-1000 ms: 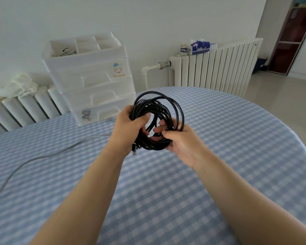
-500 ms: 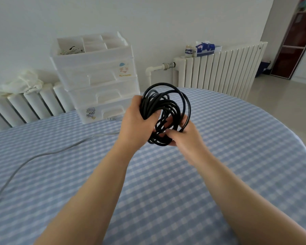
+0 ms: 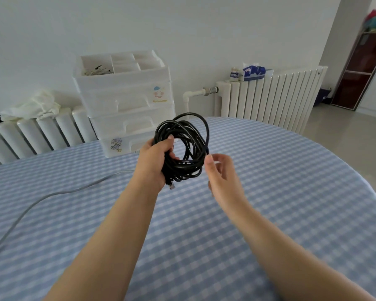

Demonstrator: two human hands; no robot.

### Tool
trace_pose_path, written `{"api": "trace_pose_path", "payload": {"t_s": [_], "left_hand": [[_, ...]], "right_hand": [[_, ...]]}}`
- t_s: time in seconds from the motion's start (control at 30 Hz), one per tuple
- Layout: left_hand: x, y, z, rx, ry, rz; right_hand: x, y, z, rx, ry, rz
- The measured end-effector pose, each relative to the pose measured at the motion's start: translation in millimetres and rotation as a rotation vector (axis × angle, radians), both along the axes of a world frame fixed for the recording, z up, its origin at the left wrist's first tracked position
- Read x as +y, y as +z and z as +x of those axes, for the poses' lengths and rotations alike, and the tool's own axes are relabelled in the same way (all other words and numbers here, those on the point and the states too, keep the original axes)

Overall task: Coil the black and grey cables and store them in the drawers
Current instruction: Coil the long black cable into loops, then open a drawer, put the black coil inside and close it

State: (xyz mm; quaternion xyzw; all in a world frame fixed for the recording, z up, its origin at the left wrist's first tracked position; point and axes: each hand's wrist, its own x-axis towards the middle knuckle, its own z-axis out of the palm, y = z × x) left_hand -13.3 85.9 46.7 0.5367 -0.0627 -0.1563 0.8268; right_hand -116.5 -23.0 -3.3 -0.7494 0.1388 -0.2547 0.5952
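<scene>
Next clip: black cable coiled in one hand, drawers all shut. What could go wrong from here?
1. Only the left hand grips the untied black coil; the right hand is off it, so loops may spring loose.
2. The plug end dangles below the fist and could snag on a drawer.
3. The grey cable trails off the table's left edge and might slide off.

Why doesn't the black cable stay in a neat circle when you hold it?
The black cable is probably springy: its loops splay at different angles, one arching above the bundle. It will likely loosen further if released, since only the left hand grips it and nothing ties it. It seems light, held up one-handed; the right hand is off it.
</scene>
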Motion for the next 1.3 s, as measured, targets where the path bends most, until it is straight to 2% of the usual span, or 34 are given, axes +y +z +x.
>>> {"api": "trace_pose_path", "payload": {"t_s": [0.1, 0.23, 0.3, 0.43, 0.47, 0.5, 0.6, 0.67, 0.73, 0.8, 0.9, 0.93, 1.03, 1.07, 1.2, 1.3], "left_hand": [[3, -4, 3, -0.114, 0.021, 0.198], [3, -4, 3, -0.257, -0.006, 0.360], [4, -2, 1, -0.310, -0.012, 0.453], [9, 2, -1, -0.374, -0.080, 0.542], [11, 3, -1, -0.404, -0.106, 0.577], [13, 4, -2, -0.434, -0.137, 0.607], [17, 5, 1, -0.474, -0.220, 0.652], [22, 5, 7, -0.460, -0.224, 0.629], [26, 5, 13, -0.408, -0.240, 0.554], [28, 4, 16, -0.346, -0.243, 0.471], [26, 5, 15, -0.251, -0.291, 0.332], [25, 6, 14, -0.221, -0.321, 0.277], [28, 7, 18, -0.112, -0.367, 0.123], [30, 7, 20, -0.075, -0.361, 0.104], [39, 0, 27, 0.028, -0.378, 0.051], [41, -4, 31, 0.093, -0.446, 0.010]], "right_hand": [[16, -1, 4, 0.081, 0.114, 0.198], [-1, 14, 18, 0.190, 0.220, 0.493], [-18, 23, 25, 0.269, 0.294, 0.519], [-34, 46, 38, 0.204, 0.308, 0.443], [-35, 52, 43, 0.178, 0.266, 0.360], [-34, 58, 46, 0.140, 0.212, 0.185], [-30, 63, 62, 0.030, 0.195, -0.528], [-27, 60, 69, 0.088, 0.270, -0.694], [-25, 56, 70, 0.118, 0.303, -0.704], [-22, 53, 67, 0.097, 0.311, -0.636], [-19, 46, 61, 0.047, 0.369, -0.386], [-21, 43, 59, 0.023, 0.409, -0.234], [-17, 35, 54, 0.016, 0.595, 0.459], [-13, 32, 52, 0.029, 0.639, 0.557], [-9, 20, 63, 0.057, 0.591, 0.373], [-8, 18, 72, 0.099, 0.632, 0.446]]}}
